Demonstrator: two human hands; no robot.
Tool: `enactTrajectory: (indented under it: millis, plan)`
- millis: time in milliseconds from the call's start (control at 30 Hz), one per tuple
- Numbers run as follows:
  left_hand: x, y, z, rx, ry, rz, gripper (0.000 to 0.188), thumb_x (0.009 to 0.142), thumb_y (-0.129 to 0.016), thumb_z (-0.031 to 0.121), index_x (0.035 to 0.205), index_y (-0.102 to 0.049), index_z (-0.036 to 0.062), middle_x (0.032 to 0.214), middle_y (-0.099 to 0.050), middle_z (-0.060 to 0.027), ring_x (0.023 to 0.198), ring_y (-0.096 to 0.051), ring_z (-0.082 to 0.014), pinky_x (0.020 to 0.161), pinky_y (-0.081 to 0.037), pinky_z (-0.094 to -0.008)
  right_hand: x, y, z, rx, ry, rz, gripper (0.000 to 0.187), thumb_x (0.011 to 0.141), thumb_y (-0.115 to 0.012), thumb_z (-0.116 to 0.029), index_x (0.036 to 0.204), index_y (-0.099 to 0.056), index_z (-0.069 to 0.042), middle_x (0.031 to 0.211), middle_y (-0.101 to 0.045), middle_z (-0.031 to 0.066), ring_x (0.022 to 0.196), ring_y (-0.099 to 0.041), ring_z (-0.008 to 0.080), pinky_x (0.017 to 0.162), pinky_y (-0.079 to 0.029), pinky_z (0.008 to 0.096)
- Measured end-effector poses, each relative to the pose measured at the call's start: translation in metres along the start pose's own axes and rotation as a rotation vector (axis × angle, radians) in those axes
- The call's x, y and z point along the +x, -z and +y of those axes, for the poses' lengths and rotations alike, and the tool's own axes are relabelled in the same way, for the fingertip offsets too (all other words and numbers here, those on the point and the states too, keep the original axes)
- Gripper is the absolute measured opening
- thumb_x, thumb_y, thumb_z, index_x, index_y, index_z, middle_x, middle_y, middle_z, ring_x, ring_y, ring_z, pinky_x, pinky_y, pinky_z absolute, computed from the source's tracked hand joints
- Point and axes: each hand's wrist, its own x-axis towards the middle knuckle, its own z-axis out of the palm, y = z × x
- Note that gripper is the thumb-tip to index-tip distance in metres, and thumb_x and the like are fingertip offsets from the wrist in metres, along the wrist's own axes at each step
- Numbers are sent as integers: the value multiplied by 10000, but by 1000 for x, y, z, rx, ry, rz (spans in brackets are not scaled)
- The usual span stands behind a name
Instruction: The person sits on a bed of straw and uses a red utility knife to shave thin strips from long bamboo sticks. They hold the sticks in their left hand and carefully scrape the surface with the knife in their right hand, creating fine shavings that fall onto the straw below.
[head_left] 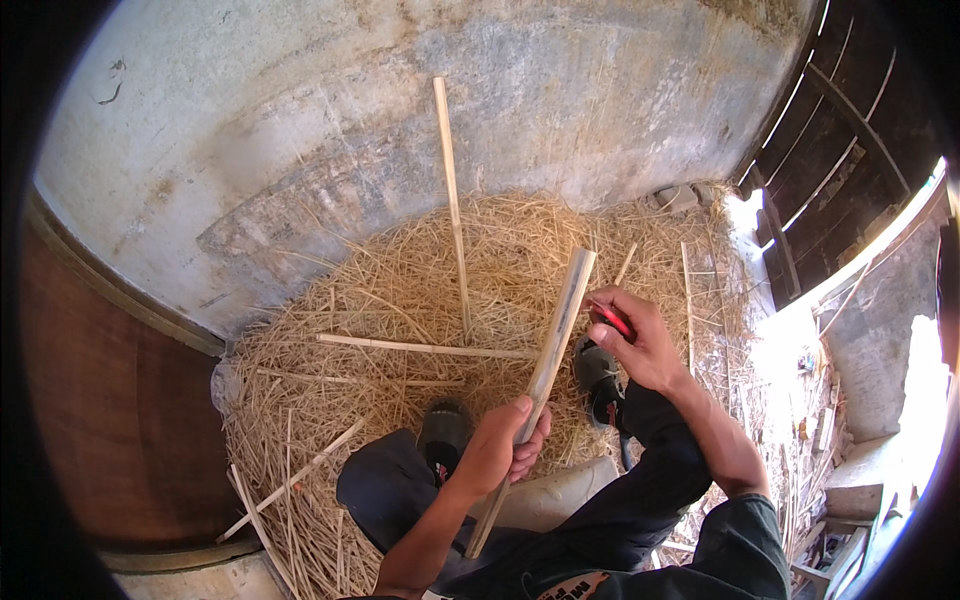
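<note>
My left hand [505,440] is wrapped round the lower half of a split bamboo strip [558,335], which slants up and to the right in front of me. Close to the strip's upper end, on its right side, my right hand [640,338] is closed on a small red-handled tool [612,318]. The fingers cover most of this tool, so its exact kind is hidden. A gap shows between my right fingers and the strip. Both hands are above my bent legs and the straw-like shavings.
A tall bamboo stick [452,190] leans on the stained wall [350,120]. Another stick [425,347] lies across the pile of shavings [330,300]. A brown panel [110,400] stands at left, dark slatted boards [840,150] at right. My shoes [445,425] rest among the shavings.
</note>
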Motion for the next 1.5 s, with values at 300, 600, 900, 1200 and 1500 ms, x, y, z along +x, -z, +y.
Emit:
enactTrajectory:
  millis: [300, 600, 900, 1200, 1500]
  plan:
    - [3, -3, 0, 21, -7, 13, 527, 1176, -332, 532, 1008, -559, 87, 653, -395, 64, 495, -355, -65, 471, -329, -258, -3, -6, -1, 306, -199, -6, 320, 1044, -757, -246, 1283, -741, -33, 895, -659, -35, 832, -573, 57, 756, -496, 277]
    - [17, -9, -11, 96, -8, 68, 638, 1156, -348, 626, 945, -584, 72, 617, -408, 41, 483, -416, -89, 446, -396, -279, -4, -24, 3, 257, -221, -37, 299, 1024, -812, -240, 1232, -791, -27, 757, -588, -57, 709, -482, 37, 628, -426, 263]
    - [33, -4, -22, 227, -107, 123, 707, 1178, -286, 591, 850, -604, 51, 596, -464, 11, 490, -469, -115, 491, -488, -314, 0, -25, 7, 158, -260, -30, 290, 1024, -811, -291, 994, -756, -8, 689, -504, -61, 663, -424, 44, 581, -367, 291]
    - [51, 8, -35, 383, -260, 335, 532, 1198, -384, 433, 1132, -693, 5, 883, -689, -67, 779, -678, -172, 767, -600, -350, -3, -27, 4, 220, -296, -61, 322, 1019, -815, -288, 898, -699, -13, 694, -503, -63, 665, -421, 49, 586, -367, 296]
    - [50, -1, -29, 169, -407, 182, 339, 1175, -538, 257, 1343, -618, -26, 1134, -715, -93, 1000, -720, -151, 940, -587, -339, -5, -27, 5, 215, -263, -41, 263, 1005, -828, -266, 969, -748, -18, 709, -548, -58, 672, -453, 49, 593, -394, 294]
